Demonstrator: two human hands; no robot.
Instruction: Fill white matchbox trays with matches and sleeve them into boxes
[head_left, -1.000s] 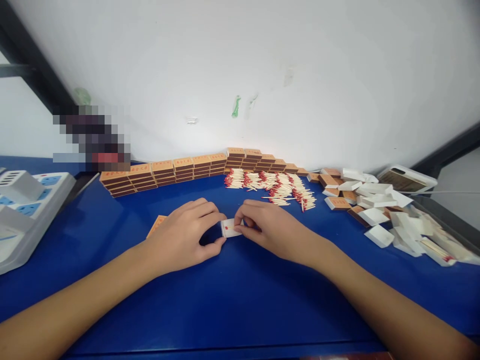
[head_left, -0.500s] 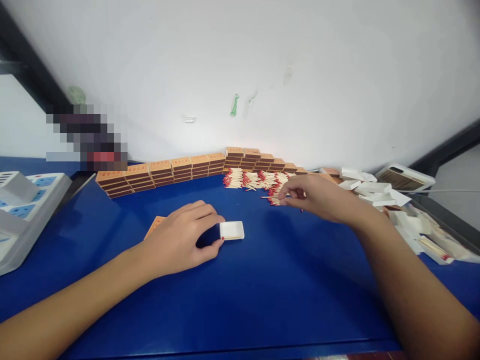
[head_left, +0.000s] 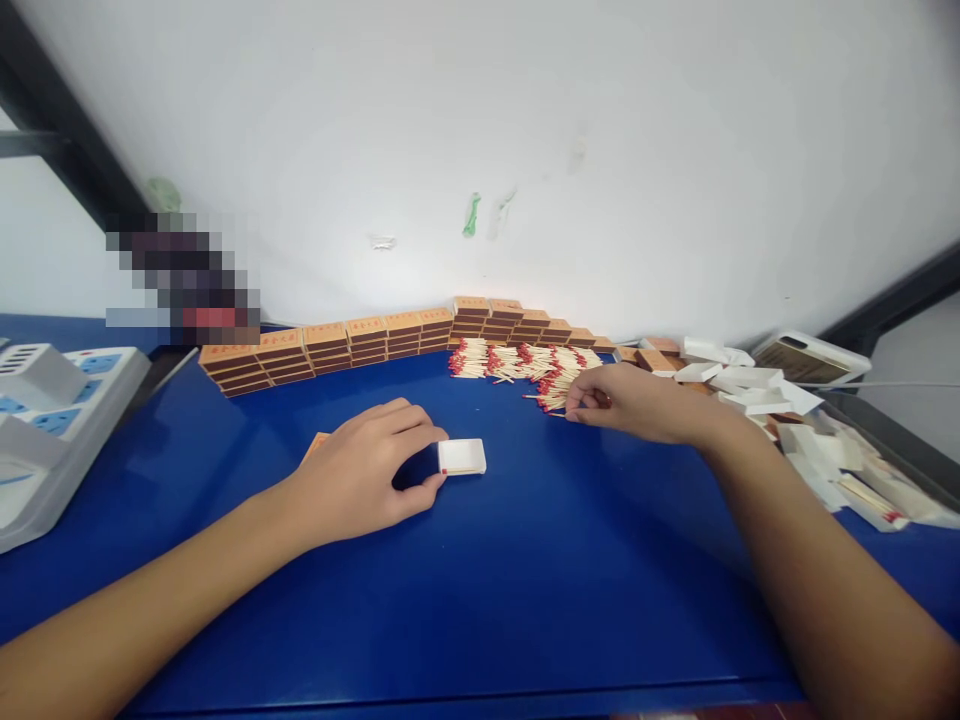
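Left hand (head_left: pixel 367 470) is holding a white matchbox tray (head_left: pixel 462 453) just below the centre of the frame, thumb and forefinger standing apart at the tray's left end. Right hand (head_left: pixel 604 395), right of centre, is keeping its fingertips narrow at the edge of a red-headed match pile (head_left: pixel 538 362); whether they are pinching a match cannot be told. On the far left, a white power strip (head_left: pixel 112 388) with blue sockets is lying on the blue desk (head_left: pixel 480 600). From left of centre, stacked matchboxes (head_left: pixel 326 345) are running along the white wall (head_left: pixel 480 130) to behind the pile. An orange box (head_left: pixel 316 443) is lying partly hidden behind the left hand. Inside the held tray, a match is resting along the near side. Toward the right edge, empty trays (head_left: pixel 750 380) are lying jumbled among loose matchboxes (head_left: pixel 655 362), and a tray of matches (head_left: pixel 870 503) is sitting nearer.
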